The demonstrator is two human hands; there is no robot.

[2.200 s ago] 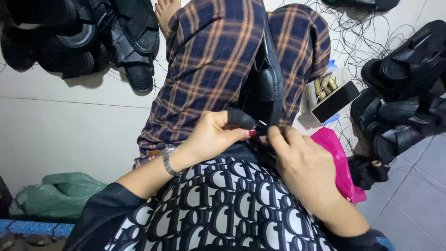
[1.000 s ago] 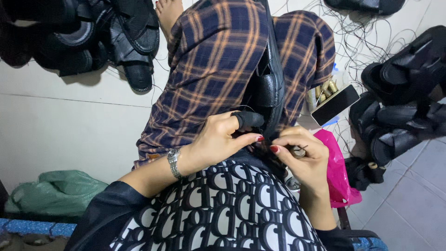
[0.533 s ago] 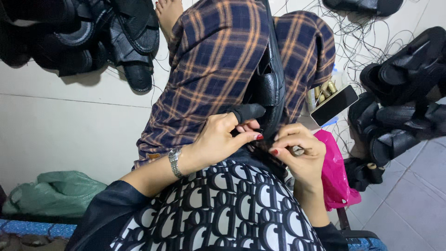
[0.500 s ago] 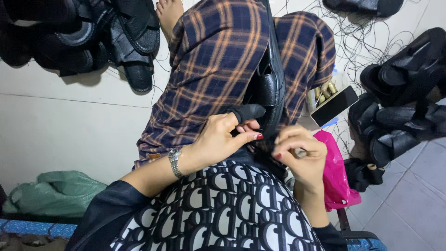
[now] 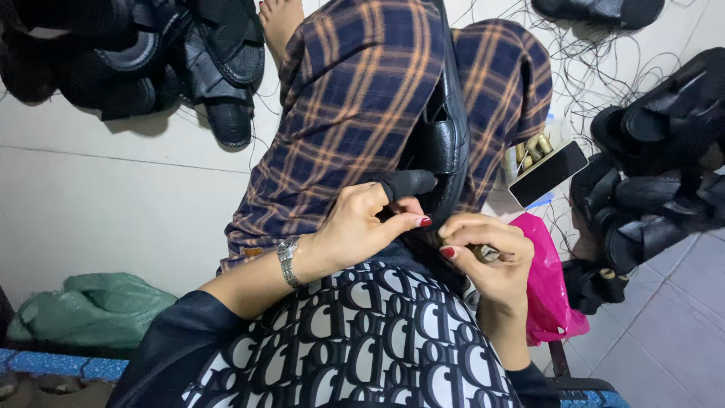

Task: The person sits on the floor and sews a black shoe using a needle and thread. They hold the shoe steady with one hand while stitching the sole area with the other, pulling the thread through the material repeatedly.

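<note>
A black leather sandal (image 5: 447,128) stands on edge between my knees, against my plaid trousers (image 5: 355,113). My left hand (image 5: 355,227) grips its lower end, and a black cover (image 5: 408,183) on the forefinger presses against the strap. A metal watch (image 5: 287,259) sits on that wrist. My right hand (image 5: 487,257) is curled just right of the left hand, pinching a small brass-coloured tool (image 5: 480,253) whose tip is hidden near the sandal's edge.
A dark phone (image 5: 547,172) leans on a box at the right, above a pink plastic bag (image 5: 547,283). Black sandals are piled at the right (image 5: 664,174) and upper left (image 5: 151,60). Dark thread (image 5: 589,68) is strewn over the floor. A green bag (image 5: 98,306) lies lower left.
My right hand has drawn a little to the right, away from the left hand, and curled tighter around the tool. My left forefinger with its cover has risen onto the sandal.
</note>
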